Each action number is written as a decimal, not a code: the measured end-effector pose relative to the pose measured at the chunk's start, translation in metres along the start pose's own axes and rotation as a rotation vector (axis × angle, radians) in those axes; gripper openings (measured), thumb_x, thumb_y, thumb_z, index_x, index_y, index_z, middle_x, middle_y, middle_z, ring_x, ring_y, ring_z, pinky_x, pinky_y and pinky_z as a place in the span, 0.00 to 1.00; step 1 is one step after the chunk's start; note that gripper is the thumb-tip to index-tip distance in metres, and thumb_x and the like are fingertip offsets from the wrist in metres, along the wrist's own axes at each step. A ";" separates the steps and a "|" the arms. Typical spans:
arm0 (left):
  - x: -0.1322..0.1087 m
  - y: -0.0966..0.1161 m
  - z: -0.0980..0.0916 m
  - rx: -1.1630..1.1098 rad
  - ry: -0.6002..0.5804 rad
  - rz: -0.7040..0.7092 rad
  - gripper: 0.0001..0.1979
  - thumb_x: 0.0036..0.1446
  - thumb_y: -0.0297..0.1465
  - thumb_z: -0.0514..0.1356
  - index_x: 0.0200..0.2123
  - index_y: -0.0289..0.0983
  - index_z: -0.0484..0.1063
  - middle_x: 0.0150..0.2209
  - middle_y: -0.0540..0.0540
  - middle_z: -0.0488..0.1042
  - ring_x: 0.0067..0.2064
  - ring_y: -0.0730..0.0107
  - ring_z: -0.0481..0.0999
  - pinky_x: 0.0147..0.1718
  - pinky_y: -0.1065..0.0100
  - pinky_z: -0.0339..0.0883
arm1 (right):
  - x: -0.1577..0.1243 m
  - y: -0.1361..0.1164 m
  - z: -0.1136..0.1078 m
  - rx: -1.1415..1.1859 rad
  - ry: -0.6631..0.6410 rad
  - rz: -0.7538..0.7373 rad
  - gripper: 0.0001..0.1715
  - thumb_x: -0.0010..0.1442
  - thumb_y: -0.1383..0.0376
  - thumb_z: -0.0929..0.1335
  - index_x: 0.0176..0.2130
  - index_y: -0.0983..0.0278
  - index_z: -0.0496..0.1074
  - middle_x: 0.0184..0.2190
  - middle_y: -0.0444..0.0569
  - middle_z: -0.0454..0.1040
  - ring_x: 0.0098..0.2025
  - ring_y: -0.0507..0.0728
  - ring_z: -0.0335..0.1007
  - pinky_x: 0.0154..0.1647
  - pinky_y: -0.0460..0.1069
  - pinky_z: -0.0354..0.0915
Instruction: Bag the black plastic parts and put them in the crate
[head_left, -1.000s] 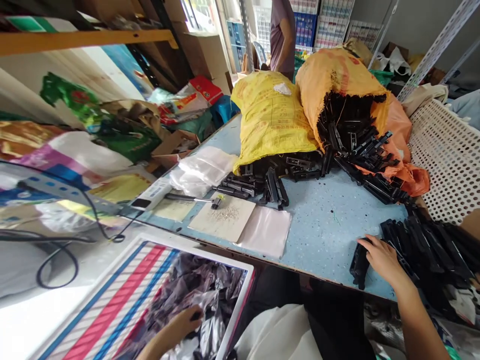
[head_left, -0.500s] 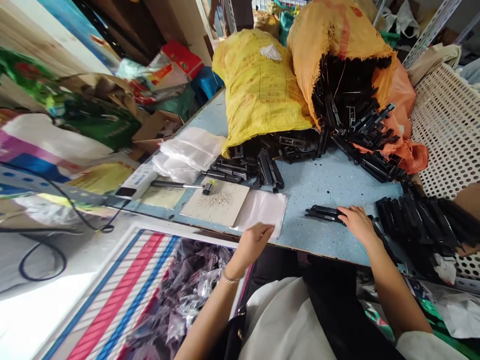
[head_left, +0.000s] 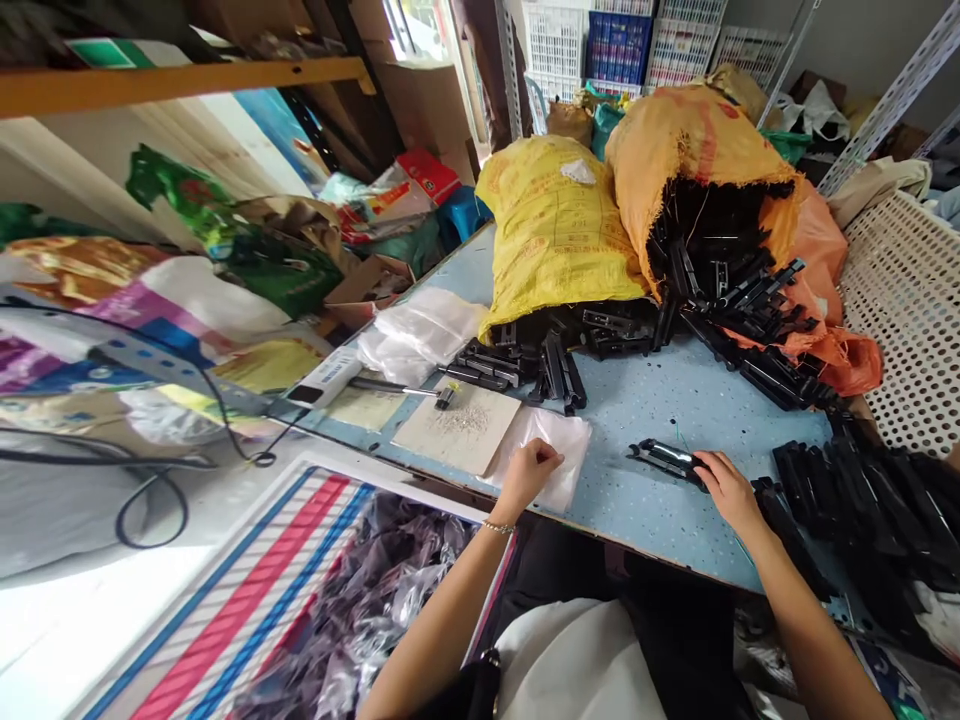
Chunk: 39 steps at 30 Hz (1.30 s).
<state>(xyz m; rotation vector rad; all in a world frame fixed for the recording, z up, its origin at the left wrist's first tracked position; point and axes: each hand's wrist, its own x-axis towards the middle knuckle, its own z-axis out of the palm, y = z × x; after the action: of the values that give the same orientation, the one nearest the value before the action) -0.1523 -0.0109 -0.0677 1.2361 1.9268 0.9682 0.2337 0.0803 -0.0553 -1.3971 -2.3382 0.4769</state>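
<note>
My left hand (head_left: 531,472) is over a stack of clear plastic bags (head_left: 574,440) at the table's front edge, thumb and fingertips pressed together. Whether a bag is pinched in them I cannot make out. Closed on the near end of a long, narrow black plastic part (head_left: 666,458), my right hand (head_left: 726,488) has it low at the tabletop. More such black parts (head_left: 825,480) are heaped to the right of that hand. Left of the bags lies a beige board (head_left: 457,430) with small bits scattered on it and a black-handled tool (head_left: 397,387) across its far edge.
A yellow woven sack (head_left: 562,230) and an orange sack (head_left: 705,130) spill black parts (head_left: 555,370) onto the blue table (head_left: 615,400). Below the front edge, a striped bag (head_left: 247,590) holds wrapped pieces. A perforated white basket (head_left: 907,300) stands at right; a cable (head_left: 150,480) hangs at left.
The view has tilted up, so the table sits lower in the picture. My left hand has moved forward onto the clear bags. My right hand stays on the black part, which has turned slightly.
</note>
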 end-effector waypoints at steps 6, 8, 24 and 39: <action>0.001 -0.005 -0.003 -0.113 0.023 -0.022 0.03 0.52 0.31 0.60 0.29 0.37 0.70 0.24 0.52 0.73 0.28 0.71 0.71 0.29 0.71 0.61 | 0.020 0.035 -0.025 0.058 -0.093 0.036 0.20 0.66 0.53 0.61 0.51 0.58 0.71 0.50 0.55 0.75 0.52 0.63 0.73 0.54 0.55 0.68; -0.001 -0.004 -0.004 -0.089 0.015 -0.001 0.03 0.52 0.28 0.59 0.30 0.37 0.73 0.28 0.51 0.76 0.31 0.70 0.73 0.33 0.70 0.63 | 0.026 0.037 -0.034 0.089 -0.184 0.065 0.21 0.64 0.51 0.63 0.51 0.58 0.72 0.49 0.54 0.76 0.51 0.63 0.73 0.53 0.56 0.68; 0.002 -0.001 -0.008 -0.057 0.039 0.003 0.02 0.52 0.26 0.61 0.31 0.37 0.72 0.26 0.52 0.75 0.29 0.72 0.72 0.30 0.70 0.64 | -0.006 -0.142 0.060 1.590 -0.471 0.777 0.20 0.48 0.55 0.77 0.36 0.65 0.77 0.29 0.51 0.80 0.26 0.52 0.72 0.23 0.44 0.65; 0.003 -0.016 -0.020 0.052 0.135 0.168 0.08 0.56 0.23 0.59 0.37 0.36 0.77 0.39 0.45 0.78 0.32 0.70 0.77 0.37 0.66 0.72 | -0.010 -0.156 0.093 1.738 -0.582 1.016 0.11 0.53 0.64 0.76 0.30 0.68 0.73 0.24 0.53 0.78 0.22 0.47 0.70 0.20 0.37 0.63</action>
<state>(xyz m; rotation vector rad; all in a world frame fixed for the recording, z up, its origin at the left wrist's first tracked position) -0.1768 -0.0179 -0.0712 1.4127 1.9864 1.1191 0.0741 -0.0076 -0.0652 -1.1915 -0.3663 2.4866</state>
